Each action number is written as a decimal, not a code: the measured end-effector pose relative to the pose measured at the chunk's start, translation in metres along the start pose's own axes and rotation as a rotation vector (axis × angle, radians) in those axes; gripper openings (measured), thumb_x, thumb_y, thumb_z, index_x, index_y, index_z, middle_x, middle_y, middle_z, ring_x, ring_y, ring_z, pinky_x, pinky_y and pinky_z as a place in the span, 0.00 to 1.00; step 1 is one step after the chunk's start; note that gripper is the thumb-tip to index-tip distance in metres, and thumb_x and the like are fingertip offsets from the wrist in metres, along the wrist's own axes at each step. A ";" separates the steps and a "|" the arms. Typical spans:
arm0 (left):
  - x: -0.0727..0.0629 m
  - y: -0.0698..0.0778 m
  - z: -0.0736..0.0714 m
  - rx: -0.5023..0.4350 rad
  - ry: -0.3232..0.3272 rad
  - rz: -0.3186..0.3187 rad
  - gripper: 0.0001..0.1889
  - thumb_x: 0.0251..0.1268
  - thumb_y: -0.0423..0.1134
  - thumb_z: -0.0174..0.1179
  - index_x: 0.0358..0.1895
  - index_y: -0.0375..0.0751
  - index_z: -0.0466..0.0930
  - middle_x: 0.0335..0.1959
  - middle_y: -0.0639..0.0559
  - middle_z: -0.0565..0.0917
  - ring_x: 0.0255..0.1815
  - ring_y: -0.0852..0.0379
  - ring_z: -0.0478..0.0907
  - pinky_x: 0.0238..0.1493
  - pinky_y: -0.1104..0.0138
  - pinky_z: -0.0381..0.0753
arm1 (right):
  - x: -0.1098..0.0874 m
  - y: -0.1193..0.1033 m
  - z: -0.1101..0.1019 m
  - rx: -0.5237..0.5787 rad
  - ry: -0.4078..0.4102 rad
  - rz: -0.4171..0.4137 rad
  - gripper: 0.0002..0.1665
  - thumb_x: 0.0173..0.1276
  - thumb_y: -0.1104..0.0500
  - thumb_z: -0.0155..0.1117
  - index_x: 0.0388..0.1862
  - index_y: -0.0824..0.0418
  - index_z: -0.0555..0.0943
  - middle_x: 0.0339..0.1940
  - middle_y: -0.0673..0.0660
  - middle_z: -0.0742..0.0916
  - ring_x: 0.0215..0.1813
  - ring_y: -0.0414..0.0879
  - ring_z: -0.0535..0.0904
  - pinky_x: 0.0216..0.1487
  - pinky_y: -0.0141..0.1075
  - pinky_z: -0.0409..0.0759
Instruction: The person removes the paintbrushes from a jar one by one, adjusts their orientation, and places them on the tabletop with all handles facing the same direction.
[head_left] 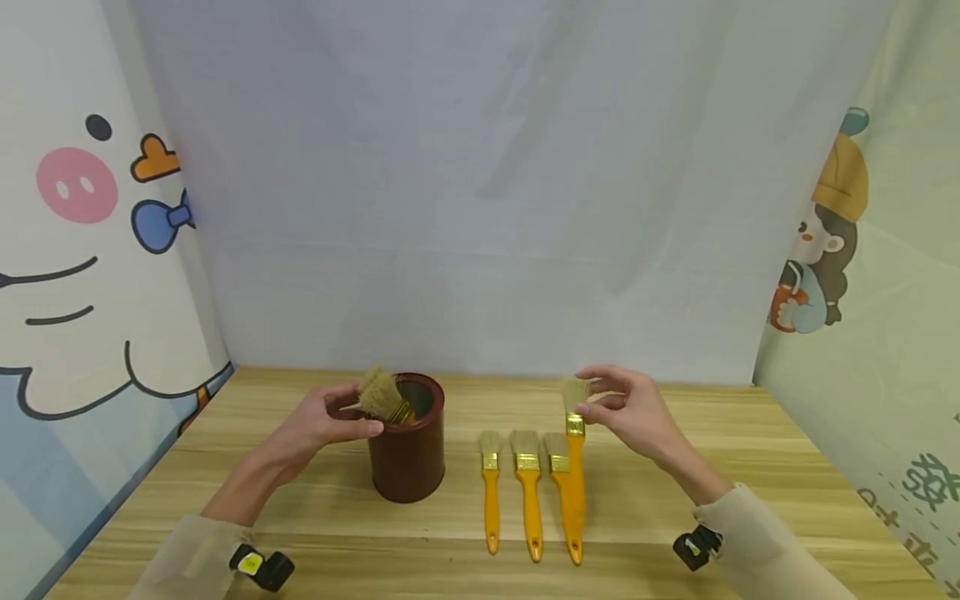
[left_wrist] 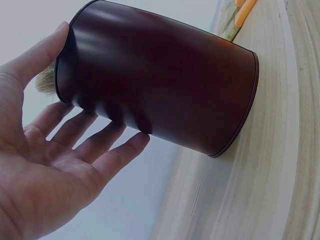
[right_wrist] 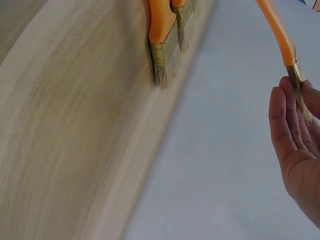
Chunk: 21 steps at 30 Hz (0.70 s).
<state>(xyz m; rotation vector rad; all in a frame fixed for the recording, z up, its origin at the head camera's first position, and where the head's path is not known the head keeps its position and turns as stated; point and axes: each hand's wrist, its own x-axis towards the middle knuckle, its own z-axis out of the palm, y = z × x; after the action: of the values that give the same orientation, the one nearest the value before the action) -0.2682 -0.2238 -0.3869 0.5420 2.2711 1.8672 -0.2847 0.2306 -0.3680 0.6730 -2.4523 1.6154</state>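
A dark red cylindrical pot [head_left: 408, 467] stands upright on the wooden table, with a paintbrush [head_left: 380, 395] in it, bristles up and leaning over the rim to the left. My left hand [left_wrist: 55, 145] holds the pot near its top, thumb at the rim and fingers along its side. In my right hand [head_left: 630, 412], thumb and fingers pinch a yellow-handled paintbrush [head_left: 573, 492] near its bristles. The right wrist view shows this brush [right_wrist: 278, 32] raised off the table. In the head view it partly covers a lying paintbrush [head_left: 557, 457].
Two more yellow-handled paintbrushes, a narrower one [head_left: 491, 500] and a wider one [head_left: 529, 500], lie side by side between pot and right hand, bristles away from me. A pale cloth [head_left: 480, 208] hangs behind the table [head_left: 337, 533], with printed cloths at both sides.
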 end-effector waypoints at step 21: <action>0.000 -0.001 -0.002 0.003 -0.003 -0.003 0.40 0.68 0.38 0.72 0.79 0.29 0.65 0.70 0.35 0.76 0.72 0.34 0.73 0.65 0.55 0.77 | -0.015 0.038 -0.017 0.090 -0.096 0.215 0.29 0.68 0.71 0.73 0.66 0.75 0.77 0.58 0.74 0.82 0.45 0.59 0.89 0.49 0.57 0.87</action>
<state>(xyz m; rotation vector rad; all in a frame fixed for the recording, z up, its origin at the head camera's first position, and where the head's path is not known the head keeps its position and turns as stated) -0.2687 -0.2259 -0.3876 0.5410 2.2718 1.8600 -0.2901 0.2629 -0.3974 0.5242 -2.6116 1.8202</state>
